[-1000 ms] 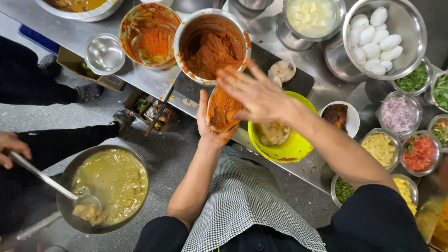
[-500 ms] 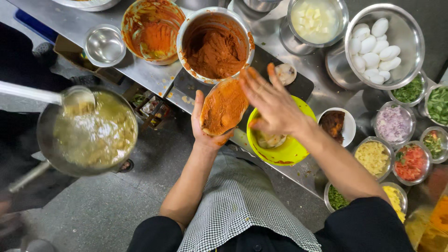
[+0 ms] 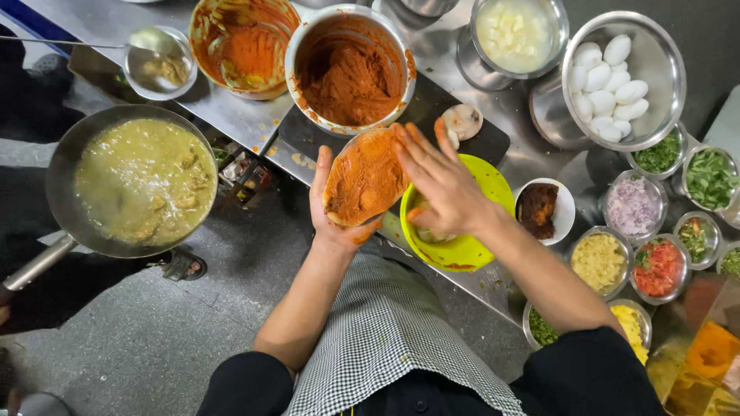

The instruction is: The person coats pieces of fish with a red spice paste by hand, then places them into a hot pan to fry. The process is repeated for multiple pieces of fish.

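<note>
Head camera, steep downward, close, counter [image 3: 231,115] probably waist-high

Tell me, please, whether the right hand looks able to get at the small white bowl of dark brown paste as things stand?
Probably yes. The right hand is spread beside the orange-coated flat piece on the left hand, gripping nothing, and the small white bowl of dark brown paste sits uncovered just past the yellow-green plastic bowl.

Steel counter [image 3: 539,123] stands over a grey stone floor [image 3: 177,339].
</note>
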